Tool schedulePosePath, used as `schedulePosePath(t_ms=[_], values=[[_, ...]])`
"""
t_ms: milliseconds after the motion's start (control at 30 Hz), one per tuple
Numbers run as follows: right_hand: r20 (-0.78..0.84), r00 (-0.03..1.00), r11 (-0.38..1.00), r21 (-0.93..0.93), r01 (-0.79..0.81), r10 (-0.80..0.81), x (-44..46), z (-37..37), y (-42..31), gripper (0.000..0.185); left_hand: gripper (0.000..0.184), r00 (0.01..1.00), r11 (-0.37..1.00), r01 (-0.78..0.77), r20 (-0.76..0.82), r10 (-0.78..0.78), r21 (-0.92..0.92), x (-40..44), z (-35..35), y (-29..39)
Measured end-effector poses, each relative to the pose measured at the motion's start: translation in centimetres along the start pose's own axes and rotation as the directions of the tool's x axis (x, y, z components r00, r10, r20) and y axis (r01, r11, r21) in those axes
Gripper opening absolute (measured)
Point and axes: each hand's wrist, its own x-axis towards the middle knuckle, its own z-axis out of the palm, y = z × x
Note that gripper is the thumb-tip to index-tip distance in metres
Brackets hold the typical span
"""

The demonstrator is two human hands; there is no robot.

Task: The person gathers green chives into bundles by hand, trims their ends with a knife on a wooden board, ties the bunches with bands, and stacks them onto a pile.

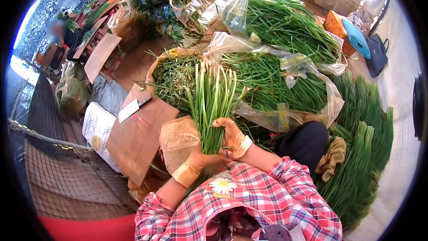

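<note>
A bunch of long green chives [213, 107] stands upright in front of me, its pale ends pointing away. My left hand [204, 161], in an orange glove, is wrapped round the lower part of the bunch. Gloved too, my right hand [229, 135] has its fingers curled against the right side of the stalks, partly hidden from view. Just left of the bunch is a brown board or block [178, 139]. A knife [133, 109] with a broad blade and dark handle lies on a wooden board [140, 129] further left.
Cut trimmings [174, 75] fill a bag beyond the bunch. Plastic-wrapped greens [285, 27] lie ahead, with more loose greens [361, 151] at right. A brown cloth [331, 158] rests beside my knee. Mesh netting [76, 174] borders the left; other people sit at far left.
</note>
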Motion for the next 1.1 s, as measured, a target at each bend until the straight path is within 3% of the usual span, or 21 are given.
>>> schedulePosePath(t_ms=[100,167,233,300,333,367,433,467,500,567,633,667,700,767,867,900,933,967,1000,1033,1100], values=[[0.117,0.990,0.995,-0.052,0.088,-0.081,0.3,-0.4,-0.2,0.048,0.055,0.998,0.998,0.068,-0.013,-0.068,-0.015,0.0,-0.7,-0.6],[0.153,0.964,0.704,-0.659,0.264,-0.218,-0.4,0.5,-2.4,0.058,0.054,0.992,0.993,0.116,-0.059,-0.114,0.027,-0.3,-1.3,1.0],[-0.160,0.986,0.686,-0.722,-0.084,-0.047,-1.6,-1.3,-5.5,0.060,0.053,0.997,0.998,0.066,-0.045,-0.065,0.012,-1.3,-1.8,2.8],[-0.268,0.906,0.558,-0.829,-0.042,-0.329,-2.9,0.4,-8.2,0.038,0.056,0.983,0.946,0.079,-0.180,-0.023,0.314,-2.5,-2.0,4.6],[-0.138,0.916,0.573,-0.812,0.113,-0.377,-3.3,1.1,-8.7,0.035,0.053,0.929,0.797,-0.185,-0.162,0.332,0.575,-2.5,-2.4,3.9],[-0.016,0.904,0.581,-0.771,0.262,-0.428,-4.0,2.0,-9.0,0.032,0.053,0.930,0.802,-0.178,-0.168,0.325,0.570,-2.4,-2.9,3.3],[0.078,0.868,0.401,-0.864,0.305,-0.491,-4.4,6.5,-7.8,0.036,0.045,0.907,0.636,0.163,-0.369,0.204,0.754,-2.0,-3.5,2.8],[0.073,0.880,0.303,-0.922,0.239,-0.469,-4.4,8.1,-7.0,0.037,0.041,0.874,0.527,0.202,-0.395,0.283,0.825,-2.2,-2.6,3.5],[0.168,0.877,0.057,-0.975,0.216,-0.451,-3.7,8.6,-6.2,0.036,0.041,0.875,0.529,0.201,-0.395,0.282,0.824,-2.1,-2.7,3.6],[0.221,0.892,-0.172,-0.971,0.165,-0.395,-2.2,8.5,-4.0,0.035,0.051,0.706,0.140,-0.097,-0.031,0.708,0.985,-1.8,-3.4,4.1],[0.216,0.862,0.095,-0.953,0.289,-0.459,0.4,4.7,-1.0,0.034,0.053,0.567,-0.019,-0.193,0.127,0.814,0.981,-1.8,-3.8,5.1],[0.153,0.915,0.231,-0.940,0.251,-0.373,0.3,4.7,-0.8,0.027,0.055,0.755,0.162,0.058,-0.149,0.638,0.985,-2.8,-3.8,4.3],[0.153,0.917,0.234,-0.939,0.250,-0.367,-0.4,5.3,-1.0,0.027,0.058,0.822,0.267,0.336,-0.419,0.385,0.903,-3.5,-4.1,3.8],[0.321,0.910,0.341,-0.851,0.399,-0.263,-2.2,6.8,-2.0,0.023,0.062,0.828,0.266,0.334,-0.416,0.375,0.904,-4.2,-5.5,3.7],[0.104,0.868,0.663,-0.604,0.443,-0.486,-3.3,5.8,-6.3,0.022,0.061,0.826,0.223,0.348,-0.410,0.386,0.911,-5.7,-7.5,3.8],[0.007,0.800,0.641,-0.595,0.485,-0.600,-3.8,5.6,-8.4,0.021,0.061,0.825,0.225,0.355,-0.417,0.381,0.907,-6.3,-8.4,3.7],[-0.039,0.698,0.422,-0.821,0.386,-0.715,-4.3,4.7,-10.1,0.022,0.061,0.819,0.184,0.360,-0.404,0.408,0.915,-6.9,-9.3,3.7],[-0.046,0.748,0.317,-0.922,0.224,-0.662,-3.4,1.8,-11.8,0.025,0.061,0.813,0.143,0.366,-0.390,0.432,0.920,-7.5,-10.1,3.6],[-0.022,0.813,-0.269,-0.938,-0.218,-0.582,-3.0,1.3,-11.8,0.027,0.060,0.799,0.110,0.359,-0.365,0.478,0.927,-7.9,-10.7,3.4],[-0.065,0.863,-0.755,-0.453,-0.474,-0.502,-2.7,0.9,-11.7,0.029,0.060,0.798,0.110,0.364,-0.371,0.475,0.925,-8.3,-11.3,3.4],[0.425,0.773,-0.687,-0.726,-0.020,-0.471,-2.6,1.6,-10.5,0.038,0.060,0.820,-0.018,0.360,-0.307,0.483,0.933,-8.5,-11.7,3.7]])
